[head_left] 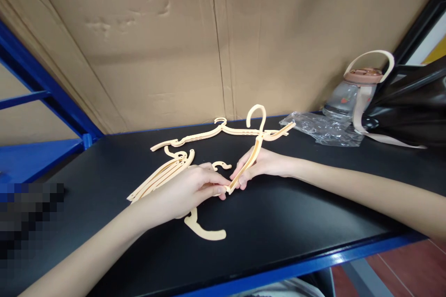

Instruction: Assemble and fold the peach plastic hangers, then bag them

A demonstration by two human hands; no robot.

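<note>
A cream plastic clothes hanger (251, 158) is raised over the black table, hook up, one arm slanting down toward me. My right hand (256, 167) is closed around that arm near its lower end. The fingers of my left hand (200, 183) pinch a small cream piece at the tip of the same arm; its shape is mostly covered by the fingertips. Behind lies another cream hanger (202, 136), spread flat. Several cream hanger parts (156, 176) are stacked left of my left hand, partly behind it. A curved hanger piece (205, 231) lies below that hand.
The black table (296, 213) has a blue front edge and cardboard (156, 46) standing behind it. A crumpled clear plastic bag (324, 130) and a strapped bottle (351, 93) are at the back right. A blue metal frame (45, 83) rises on the left.
</note>
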